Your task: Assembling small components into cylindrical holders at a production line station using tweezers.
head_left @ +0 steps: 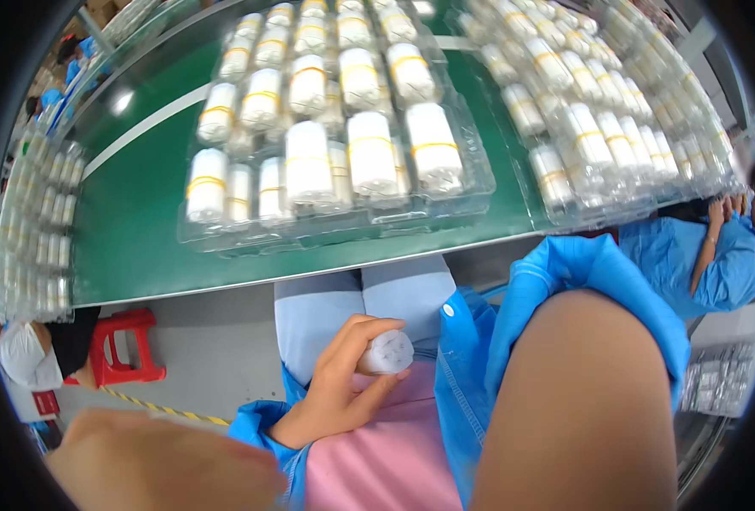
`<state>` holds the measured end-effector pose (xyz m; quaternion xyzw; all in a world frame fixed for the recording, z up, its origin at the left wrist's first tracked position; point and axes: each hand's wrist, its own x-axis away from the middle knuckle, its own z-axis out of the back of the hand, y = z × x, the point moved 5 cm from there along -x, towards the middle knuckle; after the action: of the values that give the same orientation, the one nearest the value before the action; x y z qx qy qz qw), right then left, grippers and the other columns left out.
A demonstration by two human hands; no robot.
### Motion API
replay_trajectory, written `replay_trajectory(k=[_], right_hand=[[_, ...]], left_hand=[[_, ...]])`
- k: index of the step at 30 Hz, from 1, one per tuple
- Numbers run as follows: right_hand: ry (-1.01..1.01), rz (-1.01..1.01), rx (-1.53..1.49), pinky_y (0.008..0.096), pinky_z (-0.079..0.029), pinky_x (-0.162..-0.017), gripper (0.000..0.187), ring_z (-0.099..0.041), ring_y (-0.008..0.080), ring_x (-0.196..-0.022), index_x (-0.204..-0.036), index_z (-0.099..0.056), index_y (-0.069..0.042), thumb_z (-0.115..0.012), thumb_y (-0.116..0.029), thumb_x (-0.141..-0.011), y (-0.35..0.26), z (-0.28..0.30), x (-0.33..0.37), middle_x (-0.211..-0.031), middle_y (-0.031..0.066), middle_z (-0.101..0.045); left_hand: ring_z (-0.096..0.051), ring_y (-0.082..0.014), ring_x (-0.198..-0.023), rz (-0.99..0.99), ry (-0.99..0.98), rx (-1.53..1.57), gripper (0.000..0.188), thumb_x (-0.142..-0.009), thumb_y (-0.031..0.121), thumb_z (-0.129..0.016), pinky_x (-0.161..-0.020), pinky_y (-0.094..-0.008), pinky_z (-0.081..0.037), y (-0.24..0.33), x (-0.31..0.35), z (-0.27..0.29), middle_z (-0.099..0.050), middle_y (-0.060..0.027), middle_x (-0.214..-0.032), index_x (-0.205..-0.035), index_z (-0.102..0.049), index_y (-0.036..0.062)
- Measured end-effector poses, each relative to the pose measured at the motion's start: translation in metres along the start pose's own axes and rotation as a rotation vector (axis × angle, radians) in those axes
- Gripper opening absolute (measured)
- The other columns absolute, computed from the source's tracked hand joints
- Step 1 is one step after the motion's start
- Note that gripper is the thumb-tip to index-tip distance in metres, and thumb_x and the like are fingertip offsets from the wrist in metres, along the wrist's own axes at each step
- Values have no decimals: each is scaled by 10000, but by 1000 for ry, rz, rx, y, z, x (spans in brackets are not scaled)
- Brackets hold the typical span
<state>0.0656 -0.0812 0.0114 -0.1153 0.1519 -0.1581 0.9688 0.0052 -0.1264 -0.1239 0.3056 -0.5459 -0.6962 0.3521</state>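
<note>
My left hand [339, 379] is closed around a short white roll [389, 352], held over my lap with its round, crinkled end turned up. Fingers press on its far side and the thumb on its near side. My bent right arm [582, 392] rises large on the right, its blue sleeve pushed up to the elbow. A smeared patch of skin, seemingly my right hand [169, 460], is very close at the lower left; its fingers cannot be made out. Beyond my lap, stacked clear plastic trays [335, 228] hold several white rolls [312, 162] with yellow bands.
The green table [130, 230] has a metal front edge. More loaded trays stand at the right [599, 145] and far left [41, 221]. A co-worker in blue [692, 255] sits at the right, another person [41, 358] at the left by a red stool [126, 349].
</note>
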Motion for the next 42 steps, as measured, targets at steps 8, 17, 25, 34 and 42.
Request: replay_trajectory(k=[8,17,25,34,42], right_hand=[[66,-28,-424,315,-478,-554,228,-545,264,-633,-1019,-523,-6,-570,-128,-832,-23,8,8,-977,113,-496],[391,-548,-1041,306,-543,-741,203,-648,196,-898,-1038,-597,47,-571,52,-837,-4,-20,74,-987,143,-594],[1020,-853,-1314,355,-596,-678,204,-668,321,-825,-969,-568,129,-595,102,-769,10,-39,123,-919,199,-580],[1082,-874,-1138,357,-601,-644,140,-676,327,-737,-897,-595,129,-613,93,-763,15,-51,122,-855,203,-586],[1027,-833,-1191,276,-543,-673,202,-657,192,-734,-1021,-569,69,-602,6,-832,13,-51,123,-845,143,-654]], left_hand=[[-559,-285,-914,-121,-77,-13,477,-696,33,-709,-792,-333,-448,14,16,15,-544,-136,-1041,-1143,-540,35],[-546,-232,-1005,-94,-54,-4,414,-757,109,-693,-841,-313,-432,-1,-3,18,-550,-129,-1067,-1142,-555,43],[-541,-141,-995,52,135,261,420,-805,45,-681,-850,-262,-433,-12,-9,30,-542,-71,-1090,-1188,-511,23],[-520,-117,-1036,125,135,330,437,-823,26,-660,-894,-257,-412,-11,-6,37,-519,-63,-1128,-1222,-483,8],[-529,-143,-1077,120,176,363,432,-835,26,-643,-927,-278,-412,-17,-3,45,-577,-105,-1130,-1226,-460,6]])
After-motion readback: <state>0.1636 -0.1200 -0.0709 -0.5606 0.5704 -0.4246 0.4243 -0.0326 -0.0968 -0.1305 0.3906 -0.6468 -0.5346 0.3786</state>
